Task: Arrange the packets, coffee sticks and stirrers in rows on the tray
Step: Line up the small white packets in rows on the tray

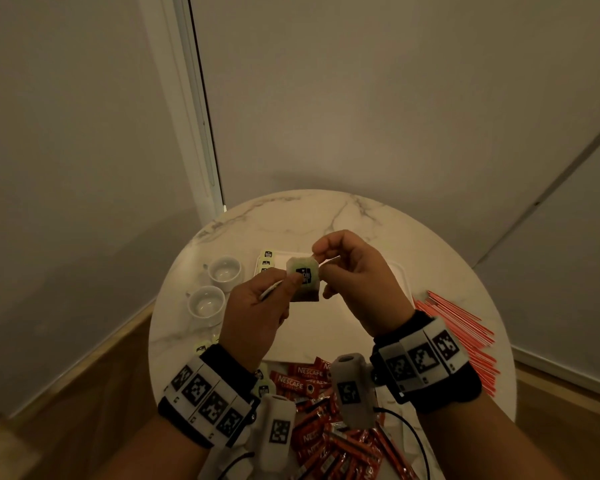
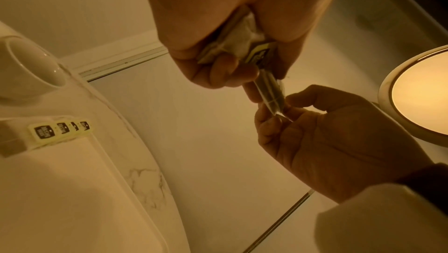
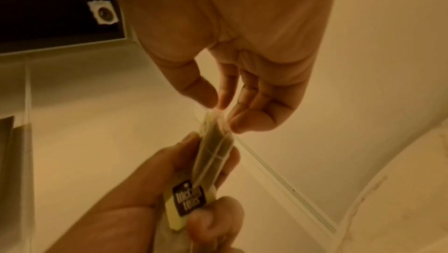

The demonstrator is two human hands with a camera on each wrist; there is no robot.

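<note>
A tea bag packet (image 1: 303, 279) with a dark-labelled tag hangs in the air above the white tray (image 1: 329, 329). My left hand (image 1: 292, 283) pinches it at the tag, with another pale packet tucked in the same fingers (image 2: 238, 45). My right hand (image 1: 321, 260) pinches the bag's upper right corner (image 3: 213, 115) between thumb and forefinger. A row of tea bags (image 1: 266, 262) lies along the tray's far left edge. Red coffee sticks (image 1: 302, 380) are heaped near me, and red stirrers (image 1: 459, 329) lie fanned at the right.
Two white cups (image 1: 225, 271) (image 1: 207, 303) stand left of the tray on the round marble table (image 1: 343, 216). A few loose tea bags (image 1: 201, 348) lie by my left wrist. Walls close in behind, and a wooden floor shows round the table.
</note>
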